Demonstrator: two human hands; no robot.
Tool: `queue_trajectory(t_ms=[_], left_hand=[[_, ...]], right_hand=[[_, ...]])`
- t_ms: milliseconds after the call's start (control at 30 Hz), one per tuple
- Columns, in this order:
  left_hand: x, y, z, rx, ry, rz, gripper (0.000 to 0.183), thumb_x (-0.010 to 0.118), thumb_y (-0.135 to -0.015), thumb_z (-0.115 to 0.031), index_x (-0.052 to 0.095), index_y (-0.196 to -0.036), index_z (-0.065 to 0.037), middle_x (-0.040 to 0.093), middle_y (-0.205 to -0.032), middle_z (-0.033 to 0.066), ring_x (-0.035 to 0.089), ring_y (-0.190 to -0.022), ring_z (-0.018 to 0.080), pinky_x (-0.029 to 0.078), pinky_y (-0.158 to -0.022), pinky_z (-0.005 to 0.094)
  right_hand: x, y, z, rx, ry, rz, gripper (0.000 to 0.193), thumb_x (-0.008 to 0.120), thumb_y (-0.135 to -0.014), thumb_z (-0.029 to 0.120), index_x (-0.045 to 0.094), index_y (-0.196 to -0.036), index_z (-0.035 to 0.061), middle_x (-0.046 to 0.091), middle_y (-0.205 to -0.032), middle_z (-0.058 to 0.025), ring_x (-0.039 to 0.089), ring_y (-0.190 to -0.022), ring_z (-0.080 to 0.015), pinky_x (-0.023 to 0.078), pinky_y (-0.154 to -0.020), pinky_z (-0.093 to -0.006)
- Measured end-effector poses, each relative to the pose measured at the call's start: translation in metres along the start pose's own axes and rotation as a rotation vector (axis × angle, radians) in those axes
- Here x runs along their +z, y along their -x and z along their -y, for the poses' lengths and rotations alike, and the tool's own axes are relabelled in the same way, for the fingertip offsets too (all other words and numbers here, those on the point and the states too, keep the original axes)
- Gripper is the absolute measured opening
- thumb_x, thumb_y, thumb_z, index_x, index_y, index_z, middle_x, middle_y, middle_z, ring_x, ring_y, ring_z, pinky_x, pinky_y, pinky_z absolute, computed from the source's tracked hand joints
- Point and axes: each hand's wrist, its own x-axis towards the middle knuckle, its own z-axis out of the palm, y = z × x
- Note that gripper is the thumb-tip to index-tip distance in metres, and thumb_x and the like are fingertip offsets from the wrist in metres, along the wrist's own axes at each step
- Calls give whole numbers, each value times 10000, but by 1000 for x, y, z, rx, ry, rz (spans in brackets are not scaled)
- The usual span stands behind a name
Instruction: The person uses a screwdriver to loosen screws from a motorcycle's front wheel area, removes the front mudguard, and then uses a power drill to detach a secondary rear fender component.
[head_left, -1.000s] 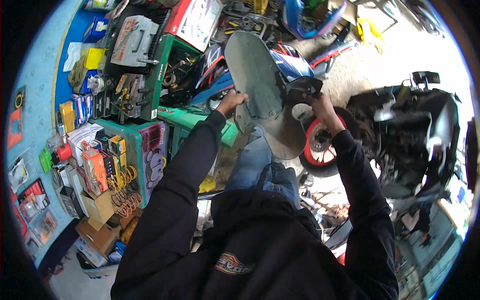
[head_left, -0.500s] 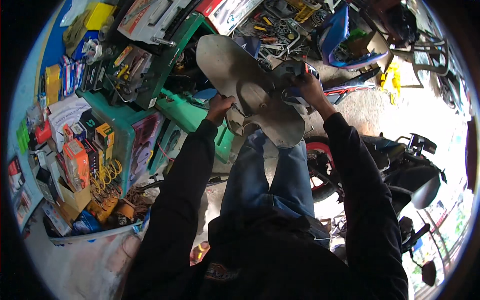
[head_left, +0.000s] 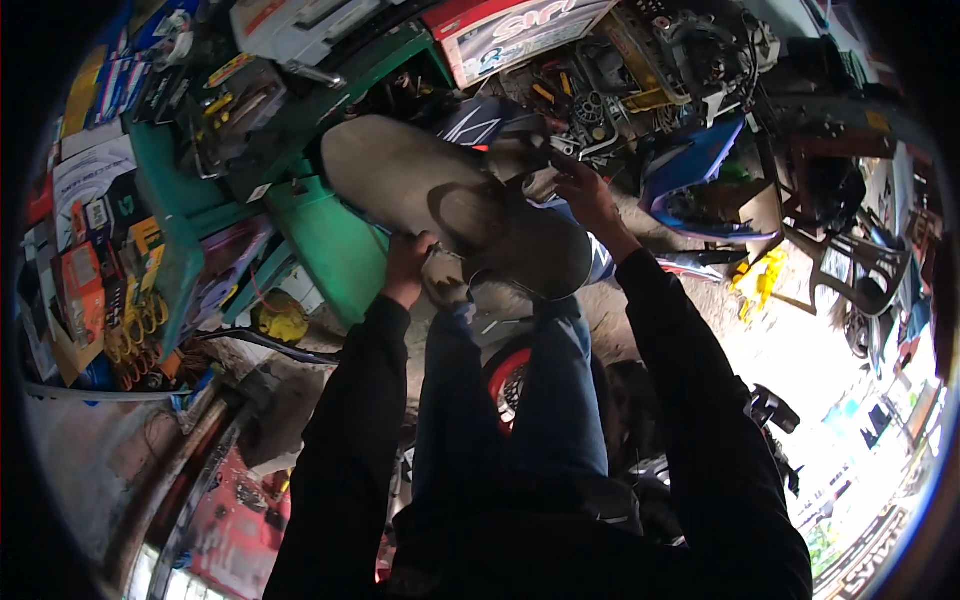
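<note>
A grey-brown, curved motorcycle mudguard point(head_left: 385, 170), with a long rounded end and side lobes, hangs above my knees in both hands. The fingers of my left hand point(head_left: 407, 268) are closed on its near left edge, beside a scuffed side lobe. At its far right side my right hand point(head_left: 590, 200) grips a darker lobe, thumb and fingers bent round the edge. Both forearms, in black sleeves, reach forward. Behind the mudguard a dark blue panel with white lines point(head_left: 480, 122) shows partly.
To the left stand a green cabinet point(head_left: 330, 245) and stacked parts boxes point(head_left: 85, 290). A red-framed case point(head_left: 520, 35) lies at the far side, near loose metal parts point(head_left: 595, 115). Blue-purple fairing point(head_left: 690, 185) lies to the right. Below me is a red-rimmed wheel point(head_left: 508, 385).
The mudguard has tilted and shifted left and nearer with both hands on it. My view has turned, bringing the red-rimmed wheel between my legs.
</note>
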Motion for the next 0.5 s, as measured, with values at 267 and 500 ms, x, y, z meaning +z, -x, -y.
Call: queue_trajectory(t_ms=[267, 500], left_hand=[[90, -57, -32, -663, 1032, -434, 312, 643, -777, -108, 587, -1078, -48, 579, -1077, 159, 579, -938, 290, 475, -767, 398], [111, -86, -6, -658, 799, -635, 324, 665, -746, -84, 565, -1035, 26, 595, -1047, 81, 576, -914, 215, 480, -758, 353]], right_hand=[[-36, -64, -98, 249, 39, 11, 403, 572, -860, 308, 597, -1187, 75, 651, -1073, -160, 613, -1026, -251, 455, -875, -335], [-49, -108, -169, 417, -339, 132, 436, 546, -916, 325, 550, -1235, 27, 649, -1051, -53, 610, -921, -131, 459, -763, -284]])
